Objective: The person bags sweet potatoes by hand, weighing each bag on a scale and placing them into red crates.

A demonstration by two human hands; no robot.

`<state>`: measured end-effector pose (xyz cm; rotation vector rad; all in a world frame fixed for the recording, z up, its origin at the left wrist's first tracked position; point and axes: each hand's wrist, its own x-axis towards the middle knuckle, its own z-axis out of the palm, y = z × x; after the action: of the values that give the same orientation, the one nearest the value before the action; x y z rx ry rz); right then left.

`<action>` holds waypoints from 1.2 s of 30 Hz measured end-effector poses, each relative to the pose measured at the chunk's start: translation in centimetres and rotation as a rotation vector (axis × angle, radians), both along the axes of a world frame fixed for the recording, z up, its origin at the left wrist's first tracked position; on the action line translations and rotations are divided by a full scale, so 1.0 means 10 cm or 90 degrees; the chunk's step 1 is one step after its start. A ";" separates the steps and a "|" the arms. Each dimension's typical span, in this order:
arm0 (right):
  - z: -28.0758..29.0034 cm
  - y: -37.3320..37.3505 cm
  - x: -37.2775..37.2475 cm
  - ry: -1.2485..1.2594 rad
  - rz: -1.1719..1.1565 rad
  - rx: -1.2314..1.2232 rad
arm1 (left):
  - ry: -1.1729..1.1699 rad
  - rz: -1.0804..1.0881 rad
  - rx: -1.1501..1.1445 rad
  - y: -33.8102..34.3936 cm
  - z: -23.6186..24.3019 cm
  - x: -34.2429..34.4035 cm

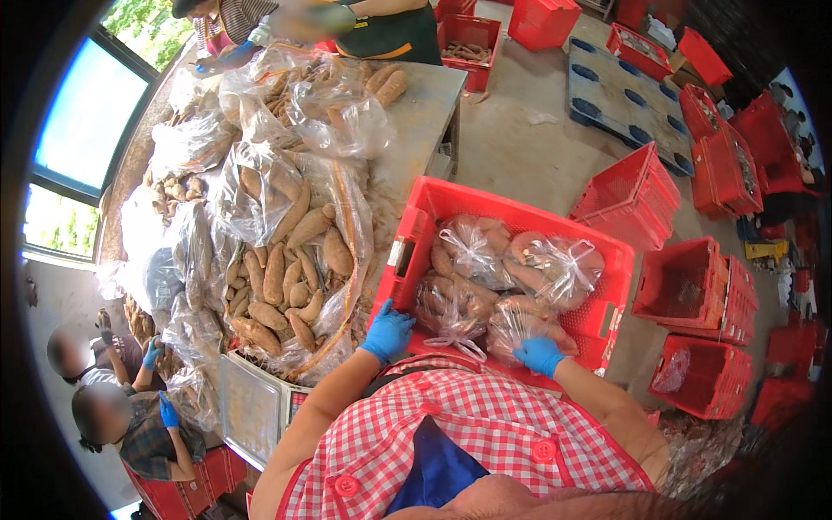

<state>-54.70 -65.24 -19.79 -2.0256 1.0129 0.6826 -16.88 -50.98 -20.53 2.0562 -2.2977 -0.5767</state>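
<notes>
A red plastic crate (442, 192) sits before me, holding several clear bags of reddish-brown tubers that look like sweet potatoes. The far left bag (472, 251), far right bag (555, 264) and near left bag (452, 303) have gathered, tied tops. My left hand (389, 334), blue-gloved, is closed over the crate's rim at its near left corner. In the near right part lies another bag of tubers (524, 316). Gathered plastic runs toward my right hand (541, 354), also blue-gloved, whose fingers close on this bag's near side; the fingertips are partly hidden.
Left of the crate, a table (416, 104) bears loose brown tubers (282, 282) among large clear plastic bags. A flat-topped scale (251, 407) stands at its near end. Co-workers stand at the far side and left. Stacked red crates (685, 282) and a blue pallet (620, 100) occupy the right floor.
</notes>
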 end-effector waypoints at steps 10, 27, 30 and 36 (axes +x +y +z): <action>-0.19 -0.73 1.29 -0.330 -0.172 -0.198 | -0.042 -0.012 -0.013 0.08 -0.02 -0.04; -0.92 -1.44 1.69 -0.128 -0.064 -0.272 | 0.024 -0.007 -0.076 0.13 -0.05 0.00; -0.91 -1.42 1.69 -0.193 -0.120 -0.331 | 0.024 0.000 -0.111 0.12 -0.13 0.00; -0.44 -1.54 2.26 -0.400 -0.198 -0.173 | 0.021 -0.019 -0.151 0.21 -0.19 0.01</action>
<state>-32.11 -80.64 -24.20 -2.0378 1.0290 -0.2639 -16.80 -48.91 -22.41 1.8935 -2.2576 -0.3170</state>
